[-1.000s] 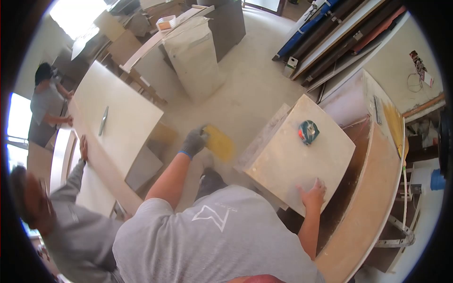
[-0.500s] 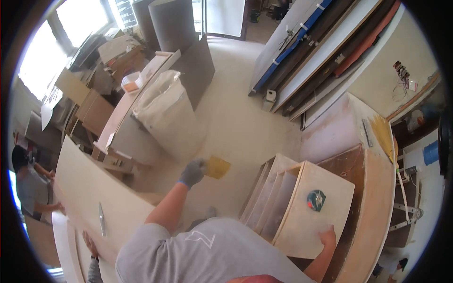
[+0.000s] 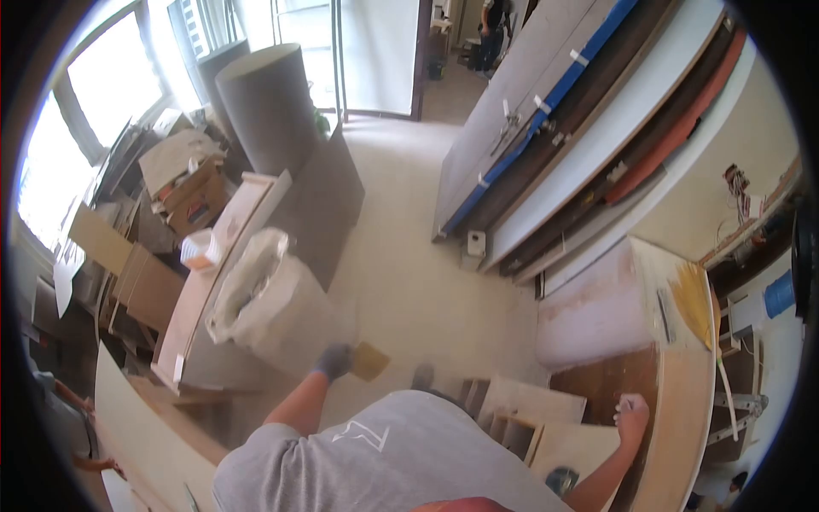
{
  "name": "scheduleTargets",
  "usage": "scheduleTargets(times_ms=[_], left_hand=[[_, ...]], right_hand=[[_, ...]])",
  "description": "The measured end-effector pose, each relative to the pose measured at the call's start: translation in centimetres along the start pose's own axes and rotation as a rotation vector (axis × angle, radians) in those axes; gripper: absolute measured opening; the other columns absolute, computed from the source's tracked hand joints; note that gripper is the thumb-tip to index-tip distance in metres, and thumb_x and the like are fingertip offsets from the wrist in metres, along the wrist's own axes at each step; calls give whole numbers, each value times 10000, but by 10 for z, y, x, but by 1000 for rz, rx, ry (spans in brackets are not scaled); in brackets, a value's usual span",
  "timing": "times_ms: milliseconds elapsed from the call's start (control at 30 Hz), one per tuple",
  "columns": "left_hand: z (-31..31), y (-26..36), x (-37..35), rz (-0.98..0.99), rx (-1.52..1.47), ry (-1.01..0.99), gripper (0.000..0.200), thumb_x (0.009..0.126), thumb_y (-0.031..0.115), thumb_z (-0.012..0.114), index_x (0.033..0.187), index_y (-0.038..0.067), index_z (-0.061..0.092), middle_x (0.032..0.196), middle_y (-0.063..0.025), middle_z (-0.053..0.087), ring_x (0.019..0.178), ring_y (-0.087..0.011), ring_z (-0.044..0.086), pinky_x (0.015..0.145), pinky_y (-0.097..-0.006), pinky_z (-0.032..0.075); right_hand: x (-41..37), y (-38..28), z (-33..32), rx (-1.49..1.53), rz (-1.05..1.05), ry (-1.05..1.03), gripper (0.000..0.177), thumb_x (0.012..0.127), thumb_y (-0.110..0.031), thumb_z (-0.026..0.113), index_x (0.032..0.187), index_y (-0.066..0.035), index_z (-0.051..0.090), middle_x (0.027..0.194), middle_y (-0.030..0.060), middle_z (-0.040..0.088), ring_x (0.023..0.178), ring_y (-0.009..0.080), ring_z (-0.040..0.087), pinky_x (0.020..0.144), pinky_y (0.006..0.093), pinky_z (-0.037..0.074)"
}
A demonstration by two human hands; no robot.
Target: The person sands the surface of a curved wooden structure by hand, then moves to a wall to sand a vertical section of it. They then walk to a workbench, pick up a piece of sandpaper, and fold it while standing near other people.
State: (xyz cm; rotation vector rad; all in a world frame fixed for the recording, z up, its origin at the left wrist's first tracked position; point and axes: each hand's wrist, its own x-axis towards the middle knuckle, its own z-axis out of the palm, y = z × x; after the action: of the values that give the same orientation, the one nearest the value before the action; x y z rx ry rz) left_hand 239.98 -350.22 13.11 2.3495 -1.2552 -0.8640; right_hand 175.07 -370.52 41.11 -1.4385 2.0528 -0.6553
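My left hand [image 3: 334,362], in a grey glove, grips a yellow sheet of sandpaper [image 3: 370,362] by its edge, above the floor beside the large white sack [image 3: 286,299]. My right hand [image 3: 631,416] is bare, its fingers curled in; whether something small is in them I cannot make out. It is above the open brown compartment of the wooden unit [image 3: 674,410], near the pale wooden box with slots [image 3: 580,444]. On that box lies a round teal and black tool [image 3: 561,480], partly hidden by my right forearm.
Tall panels [image 3: 554,128] lean against the right wall. A long bench [image 3: 213,256] carries a white tub [image 3: 201,250]. At left, a co-worker's hands [image 3: 98,463] hold a pale board [image 3: 145,427]. Another person [image 3: 493,32] stands in the far doorway. A yellow brush [image 3: 693,299] lies at right.
My view has moved forward. My right hand has lifted off the box top and moved right, its fingers now curled. My left hand still holds the sandpaper, now closer to the sack.
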Motion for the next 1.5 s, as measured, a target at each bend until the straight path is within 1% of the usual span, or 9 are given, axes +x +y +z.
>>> scheduleTargets(times_ms=[133,233,500,667,767,967,1067,1200,1500], left_hand=[[-37,8,89,-112,-176,94,218,806,167,606,954,50,714,868,-173,723,817,-289,690,752,-398,533],[-68,24,141,-114,-360,181,180,807,142,628,931,31,696,832,-136,713,782,-220,664,734,-370,526],[-172,16,361,-173,-517,327,215,809,160,673,981,31,679,905,-138,712,851,-233,664,781,-363,523],[-301,86,518,-110,-286,235,227,818,215,680,971,47,673,950,-191,699,931,-325,675,821,-400,513],[-340,103,649,80,-258,282,174,791,166,708,901,49,640,843,-154,683,776,-220,652,713,-360,518],[-424,183,850,161,-97,193,246,858,291,666,879,46,662,925,-222,684,860,-366,679,750,-457,518],[-391,115,968,70,229,185,195,810,266,677,855,76,683,832,-179,703,816,-347,686,733,-431,537],[-369,-49,1055,137,787,-219,243,872,246,571,968,115,752,1045,-149,723,945,-304,713,798,-421,566],[-463,-35,1197,-78,929,-639,328,935,287,532,1148,120,718,1246,-111,675,1115,-274,663,905,-403,532]], right_hand=[[118,-107,137,-217,-539,10,241,894,-202,667,924,37,662,794,159,655,713,233,613,668,365,489],[183,-190,259,-208,-559,-262,304,873,-298,687,944,-3,707,911,208,694,829,321,666,767,405,509],[288,-328,513,-283,-542,-649,372,824,-339,736,1066,-56,719,1003,181,723,931,332,690,840,403,538],[331,-396,586,-394,-485,-746,409,823,-344,735,1115,-59,708,1057,188,717,983,339,687,862,408,536],[370,-448,616,-363,-339,-690,412,829,-340,734,1125,-56,704,1060,196,714,991,335,686,871,397,535],[479,-540,697,-177,-190,-590,406,845,-313,724,1156,-53,694,1064,182,722,979,310,696,870,391,538],[554,-580,752,-89,-237,-580,433,843,-342,731,1155,-44,693,1074,200,717,1014,332,688,889,408,532],[663,-692,809,-141,-288,-569,424,842,-331,735,1157,-50,696,1054,185,722,984,316,693,874,396,534],[890,-943,890,3,-472,-495,364,847,-270,742,1132,-47,699,982,169,722,898,276,692,823,363,540]])
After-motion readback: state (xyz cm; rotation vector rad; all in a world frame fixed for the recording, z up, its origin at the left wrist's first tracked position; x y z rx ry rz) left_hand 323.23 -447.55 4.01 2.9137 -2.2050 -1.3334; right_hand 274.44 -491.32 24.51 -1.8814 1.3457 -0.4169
